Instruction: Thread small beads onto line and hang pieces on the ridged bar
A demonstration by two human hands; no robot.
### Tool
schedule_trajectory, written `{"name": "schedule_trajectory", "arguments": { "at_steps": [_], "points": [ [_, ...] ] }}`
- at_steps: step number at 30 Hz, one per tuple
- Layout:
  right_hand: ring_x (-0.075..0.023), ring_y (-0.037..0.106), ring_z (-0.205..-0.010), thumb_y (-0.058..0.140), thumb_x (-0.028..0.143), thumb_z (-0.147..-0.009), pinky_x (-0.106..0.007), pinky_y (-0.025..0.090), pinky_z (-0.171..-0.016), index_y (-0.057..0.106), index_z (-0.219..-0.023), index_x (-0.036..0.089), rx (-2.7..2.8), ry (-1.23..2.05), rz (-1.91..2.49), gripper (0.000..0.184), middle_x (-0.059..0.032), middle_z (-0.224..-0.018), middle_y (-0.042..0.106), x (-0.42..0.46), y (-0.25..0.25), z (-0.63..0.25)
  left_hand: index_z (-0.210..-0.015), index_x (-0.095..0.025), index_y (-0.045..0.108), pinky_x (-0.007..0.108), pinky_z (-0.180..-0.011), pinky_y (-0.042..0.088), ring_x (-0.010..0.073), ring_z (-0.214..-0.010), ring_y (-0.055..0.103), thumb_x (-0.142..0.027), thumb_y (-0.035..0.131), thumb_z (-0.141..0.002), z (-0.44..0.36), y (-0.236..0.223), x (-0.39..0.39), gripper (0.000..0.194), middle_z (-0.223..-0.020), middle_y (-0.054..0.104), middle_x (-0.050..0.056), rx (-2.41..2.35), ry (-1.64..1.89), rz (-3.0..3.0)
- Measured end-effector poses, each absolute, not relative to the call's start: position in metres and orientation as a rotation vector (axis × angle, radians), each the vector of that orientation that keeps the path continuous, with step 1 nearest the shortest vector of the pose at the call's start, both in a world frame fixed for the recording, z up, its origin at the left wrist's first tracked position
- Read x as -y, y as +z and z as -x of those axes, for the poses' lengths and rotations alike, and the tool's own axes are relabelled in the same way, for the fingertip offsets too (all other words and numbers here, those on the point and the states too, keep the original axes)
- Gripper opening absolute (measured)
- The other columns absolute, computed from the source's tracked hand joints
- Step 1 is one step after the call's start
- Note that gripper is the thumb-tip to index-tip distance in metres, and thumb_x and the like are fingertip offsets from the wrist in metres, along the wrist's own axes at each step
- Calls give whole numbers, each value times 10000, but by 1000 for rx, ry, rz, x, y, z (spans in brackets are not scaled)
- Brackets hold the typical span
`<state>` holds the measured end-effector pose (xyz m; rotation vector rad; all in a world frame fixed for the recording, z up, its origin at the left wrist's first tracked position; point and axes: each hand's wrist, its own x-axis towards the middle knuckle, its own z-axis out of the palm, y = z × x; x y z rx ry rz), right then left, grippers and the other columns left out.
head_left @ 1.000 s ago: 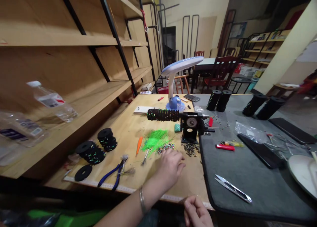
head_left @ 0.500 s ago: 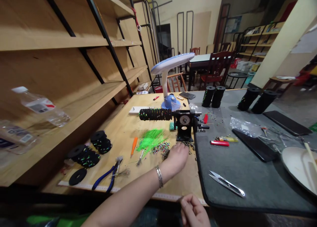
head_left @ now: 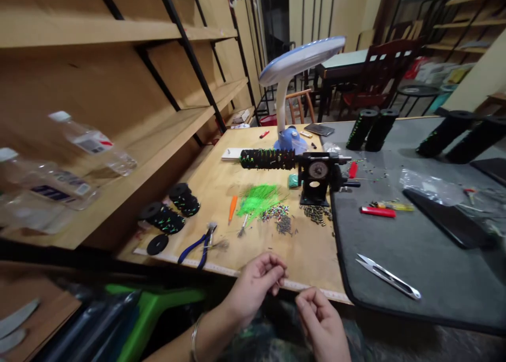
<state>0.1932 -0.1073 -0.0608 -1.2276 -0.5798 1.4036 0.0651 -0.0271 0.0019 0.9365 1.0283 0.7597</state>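
Observation:
My left hand (head_left: 258, 283) is at the table's front edge with thumb and fingers pinched together; anything between them is too small to make out. Close to its right, a little lower, my right hand (head_left: 322, 322) is also pinched, its fingertips hiding what they may hold. The hands are apart. On the wood beyond them lie a pile of small grey pieces (head_left: 283, 225), multicoloured beads (head_left: 275, 212), bright green strands (head_left: 258, 199) and small metal pieces (head_left: 315, 214). Behind these stands a black winding device (head_left: 315, 178) with a dial, beside a wound black foam spool (head_left: 268, 159).
Blue-handled pliers (head_left: 198, 247), an orange pointed tool (head_left: 233, 209) and more black spools (head_left: 162, 218) lie to the left. Silver thread snips (head_left: 388, 276) and a red lighter (head_left: 378, 212) rest on the grey mat (head_left: 375, 241). A desk lamp (head_left: 291, 138) stands behind.
My left hand reached right to the small metal pieces, then drew back to the front edge near my right hand. The right hand stayed low and pinched. The view tilted down.

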Motion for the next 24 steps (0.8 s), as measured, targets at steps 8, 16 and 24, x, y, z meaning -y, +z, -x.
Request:
{"name": "schedule_trajectory", "arguments": {
  "at_steps": [8,16,24],
  "points": [
    [-111,420,-517,632,505,-813,-210,367,-499,614,-694,172,980,1289,1281,354,36,-576,488,109,-54,-179,-823,-145,616,190,-515,348,112,-664,555,-313,833,-634,-39,-6,63,333,-755,664,41,-1086,913,-526],
    [-134,505,-535,565,419,-878,-218,406,-529,614,-693,181,1153,1111,1333,306,2,-591,578,110,-49,-169,-904,-137,631,205,-595,399,127,-735,588,-252,806,-673,-35,-16,70,312,-828,697,66,-1029,921,-477],
    [-148,545,-554,526,432,-899,-228,422,-546,597,-717,183,1253,1147,1353,316,-26,-630,635,106,-54,-167,-900,-139,636,225,-637,444,129,-720,603,-260,821,-667,-34,-19,72,322,-822,688,59,-1015,907,-437]
  ]
}}
